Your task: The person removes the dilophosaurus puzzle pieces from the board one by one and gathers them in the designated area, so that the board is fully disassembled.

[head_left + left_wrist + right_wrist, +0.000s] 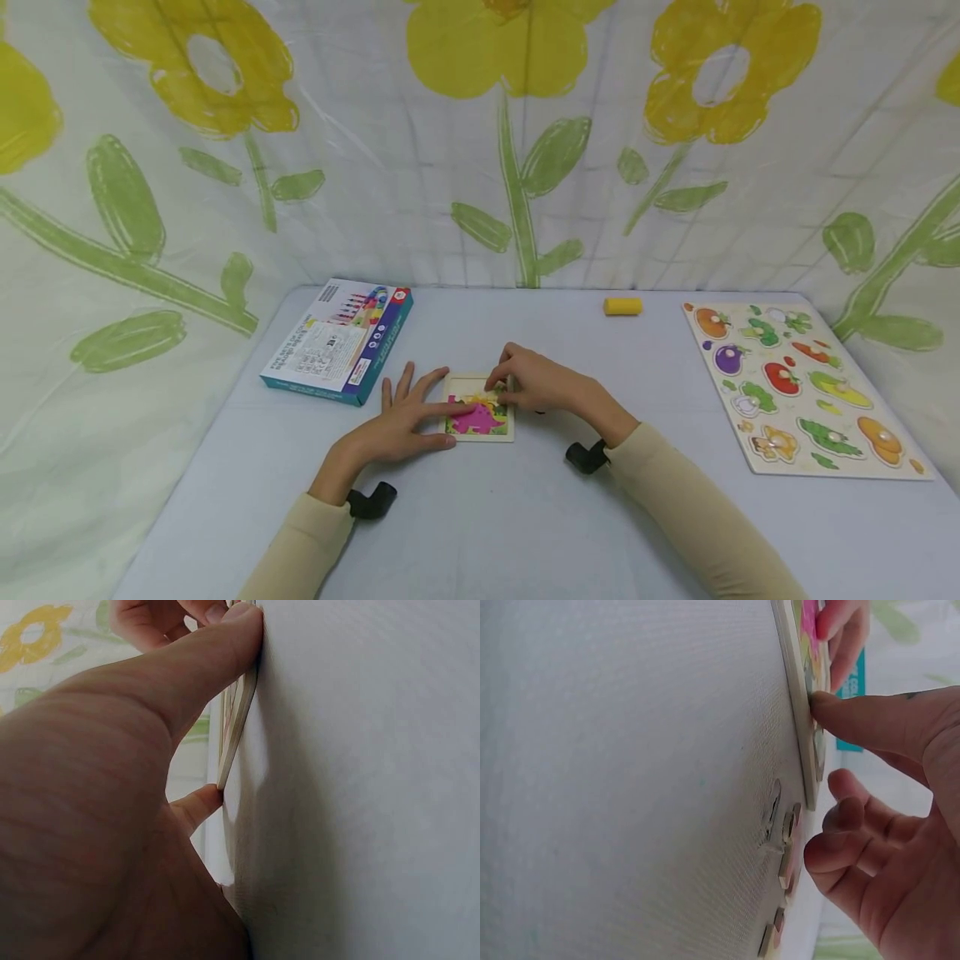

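A small square wooden jigsaw puzzle [477,418] with a pink dinosaur lies between the two hands; its upper strip shows bare wood. My left hand [397,427] spreads its straight fingers at the puzzle's left side. Its index finger rests on the dinosaur, and the thumb touches the lower left edge. My right hand [536,382] reaches over the upper right part, thumb and index finger pinching a puzzle piece mostly hidden by the fingers. The right wrist view shows the thumb [855,720] on the puzzle, with other fingers loosely curled. Loose puzzle pieces [787,859] lie under the right hand.
At the left back lies a flat printed box [330,346]. A yellow cylinder [622,307] lies at the back. On the right is a wooden vegetable puzzle board [810,392]. A flower-printed cloth [360,192] hangs behind the table.
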